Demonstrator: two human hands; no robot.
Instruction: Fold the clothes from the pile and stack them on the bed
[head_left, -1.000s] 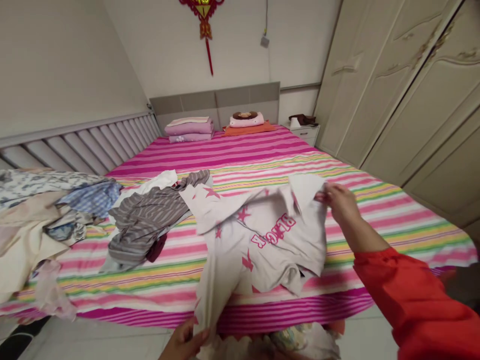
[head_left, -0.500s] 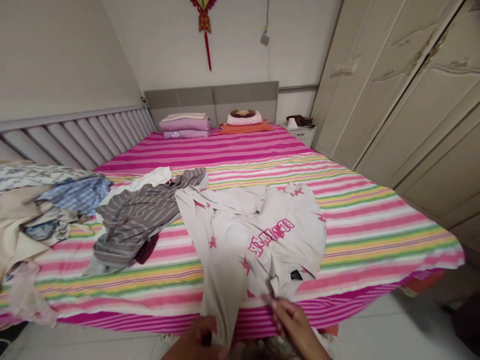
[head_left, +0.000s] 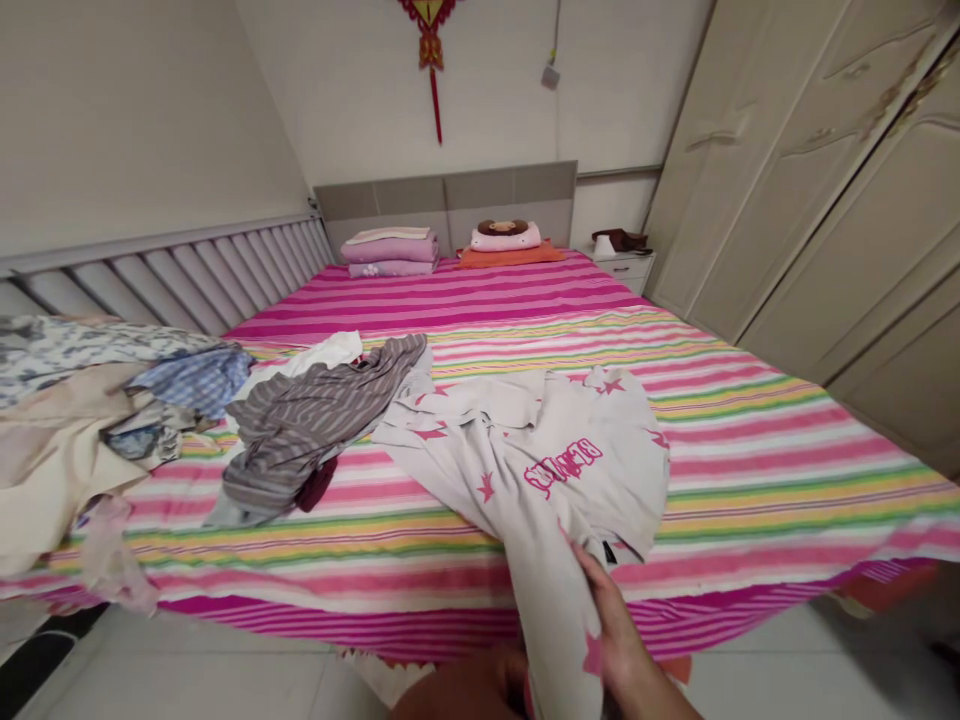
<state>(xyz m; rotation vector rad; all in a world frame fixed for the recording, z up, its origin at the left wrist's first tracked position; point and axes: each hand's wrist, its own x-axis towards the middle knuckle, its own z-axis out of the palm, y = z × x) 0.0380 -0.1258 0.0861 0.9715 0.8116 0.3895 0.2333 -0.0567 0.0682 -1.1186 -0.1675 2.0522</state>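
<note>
A light grey long-sleeved shirt point(head_left: 630, 480) with pink stars and pink lettering lies crumpled on the bed. One sleeve point(head_left: 536, 570) stretches toward me over the bed's front edge. My left hand point(head_left: 465, 688), at the bottom, is closed around the sleeve's near end; the sleeve hides part of its fingers. Along the sleeve's right side, my right hand point(head_left: 616, 620) grips the shirt's cloth near a black label point(head_left: 610, 552), its fingertips partly under the fabric.
A striped grey-brown garment point(head_left: 307, 430) lies left of the shirt, over white cloth. More clothes point(head_left: 82, 430) are heaped at the far left. Folded bedding point(head_left: 390, 252) and a pink pillow point(head_left: 506, 236) rest by the headboard. A wardrobe point(head_left: 787, 170) stands on the right.
The near sleeve has swung to the right, across the shirt's lower part. Both hands have shifted right, and my right hand has come up against the sleeve. The view has turned slightly left.
</note>
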